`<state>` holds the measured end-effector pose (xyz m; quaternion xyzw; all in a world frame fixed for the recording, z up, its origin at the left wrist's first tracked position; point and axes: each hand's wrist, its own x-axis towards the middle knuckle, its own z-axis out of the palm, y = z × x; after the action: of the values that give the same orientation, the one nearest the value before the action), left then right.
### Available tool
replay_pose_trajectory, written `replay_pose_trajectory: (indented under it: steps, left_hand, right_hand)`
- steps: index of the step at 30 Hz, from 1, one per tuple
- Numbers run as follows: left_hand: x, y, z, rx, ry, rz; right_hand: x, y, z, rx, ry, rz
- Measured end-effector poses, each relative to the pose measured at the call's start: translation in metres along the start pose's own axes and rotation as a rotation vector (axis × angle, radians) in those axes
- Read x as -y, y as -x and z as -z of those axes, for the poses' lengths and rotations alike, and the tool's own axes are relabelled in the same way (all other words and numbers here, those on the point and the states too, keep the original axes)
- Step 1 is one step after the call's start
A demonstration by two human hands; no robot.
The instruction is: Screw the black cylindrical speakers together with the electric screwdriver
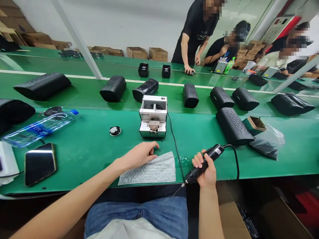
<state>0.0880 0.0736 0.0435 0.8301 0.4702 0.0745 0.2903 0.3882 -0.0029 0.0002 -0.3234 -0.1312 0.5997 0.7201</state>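
Right hand (206, 170) wrapped tight around black electric screwdriver (203, 165), fingers fully curled over the body, held just past the near edge of green workbench (87, 146). Long axis of screwdriver diagonal: bit end down and toward the left, over the lap; cord end up and to the right, with black cable (235, 159) looping off the back. Small pale label near the cord end, writing too small to read. Left hand (139, 154) loosely open, palm down, fingers slightly bent, fingertips resting at the far edge of bubble-wrap sheet (152, 170) and on the bench; nothing gripped. White screw feeder box (153, 116) just beyond left hand, dark lettering on its front strip, blurred, unreadable. Small round speaker driver (115, 130) left of feeder, well apart from both hands. Clear water bottle (40, 127) lying on its side far left, blue label showing letters "ER", rest hidden. Smartphone (40, 163) face up near it. Black speaker housing (233, 126) right of feeder, beside open brown carton (255, 124). Other people at far bench, hands on own work.
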Motion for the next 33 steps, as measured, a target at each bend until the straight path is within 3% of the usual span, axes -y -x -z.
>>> replay_pose_trajectory:
  steps: [7,13,16,19,22,23,26,28,31,33]
  left_hand:
    - [0.014,0.017,0.002,-0.057,0.037,0.016]
    - [0.027,0.07,-0.002,-0.115,0.015,0.048]
    - [0.025,0.094,-0.009,-0.116,0.054,0.034]
    - [0.026,0.104,-0.009,-0.093,0.119,0.005]
    - [0.042,0.101,0.002,-0.119,0.124,-0.021]
    - [0.052,0.098,0.009,-0.2,0.094,-0.002]
    - [0.094,0.083,0.032,-0.603,-0.058,0.179]
    - [0.125,0.068,0.05,-0.747,-0.107,0.293]
    - [0.154,0.049,0.072,-0.695,-0.098,0.321]
    - [0.156,0.043,0.079,-0.632,-0.096,0.285]
  right_hand:
    - [0.001,0.0,0.001,0.002,0.017,-0.026]
    - [0.002,0.007,0.006,0.045,0.08,-0.062]
    - [-0.008,0.02,-0.004,0.2,0.374,-0.163]
    - [-0.025,0.029,-0.024,0.369,0.767,-0.307]
    - [-0.039,0.031,-0.038,0.42,1.011,-0.349]
    - [-0.041,0.031,-0.039,0.415,1.047,-0.335]
    - [-0.041,0.036,-0.037,0.403,1.094,-0.278]
    - [-0.038,0.041,-0.035,0.434,1.129,-0.207]
    - [-0.037,0.046,-0.037,0.498,1.181,-0.086]
    - [-0.038,0.046,-0.037,0.483,1.194,-0.088]
